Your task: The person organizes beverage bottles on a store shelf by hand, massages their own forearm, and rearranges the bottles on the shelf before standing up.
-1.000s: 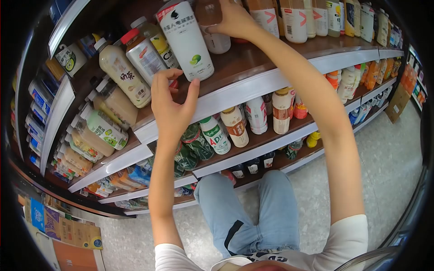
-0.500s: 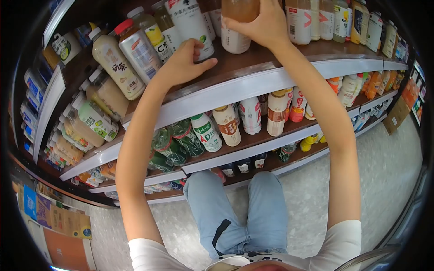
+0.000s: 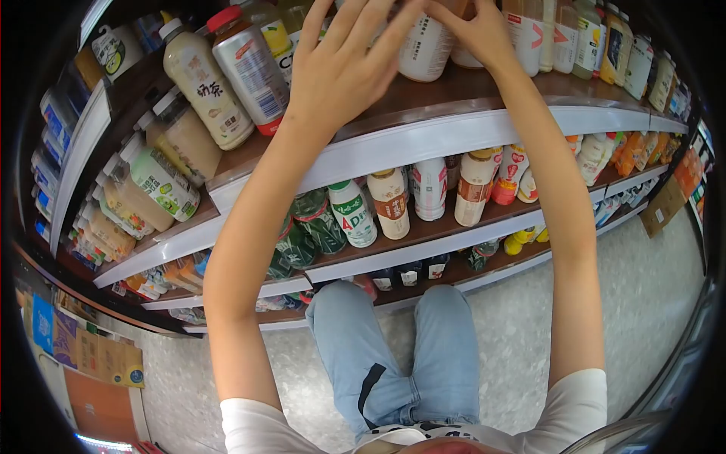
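My left hand (image 3: 344,64) is raised over the upper shelf, fingers spread and holding nothing. Its fingertips reach beside a bottle with a white label (image 3: 426,49) and cover part of the row behind. My right hand (image 3: 484,34) is just right of that bottle, thumb and fingers curved around the brown part of a drink bottle (image 3: 458,9), whose top is cut off by the frame. Left of my left hand stand a red-capped bottle (image 3: 249,72) and a milk tea bottle (image 3: 206,87).
More bottles with white labels (image 3: 523,38) line the upper shelf to the right. Below its white front edge (image 3: 423,130), a lower shelf holds a green-capped white bottle (image 3: 352,216) and brown-labelled bottles (image 3: 474,189). Cardboard boxes (image 3: 106,359) stand at the lower left.
My left hand has risen and its fingers have spread, moving across toward the white-labelled bottle. My right hand has shifted right, off the front of that bottle. The view has turned slightly.
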